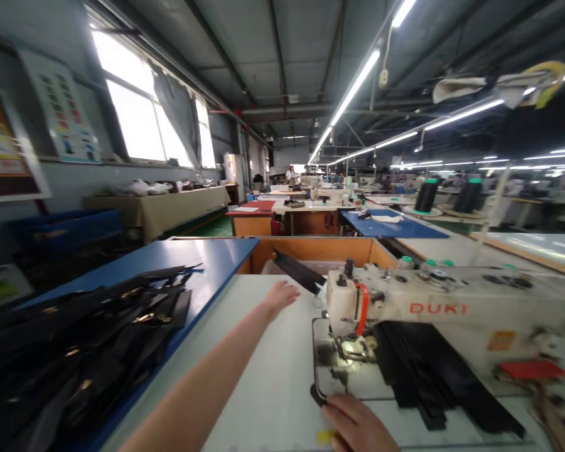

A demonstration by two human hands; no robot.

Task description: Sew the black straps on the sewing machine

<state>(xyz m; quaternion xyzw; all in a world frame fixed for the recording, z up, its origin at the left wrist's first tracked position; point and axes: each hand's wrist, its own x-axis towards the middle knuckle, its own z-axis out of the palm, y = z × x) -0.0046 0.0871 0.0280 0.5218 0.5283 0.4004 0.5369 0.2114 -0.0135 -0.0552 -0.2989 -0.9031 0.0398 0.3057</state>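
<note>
Hands either side of the sewing machine, long workshop beyond

My left hand (279,298) is open and empty, fingers spread, low over the white bench top (263,376) near its far edge. My right hand (358,425) sits at the bench's near edge, fingers curled beside the sewing machine (433,301), and from here I can't tell if it holds anything. A yellow tag (326,436) shows just under it. A stack of black straps (433,376) lies across the machine's bed, and another black strap (299,270) leans over the far edge into a wooden bin (311,251). On the blue table (216,257) to the left is a heap of black straps with brass buckles (85,333). Beyond run rows of benches under long ceiling lights (353,94), with tall windows (132,100) along the left wall and a person (290,174) standing far off
</note>
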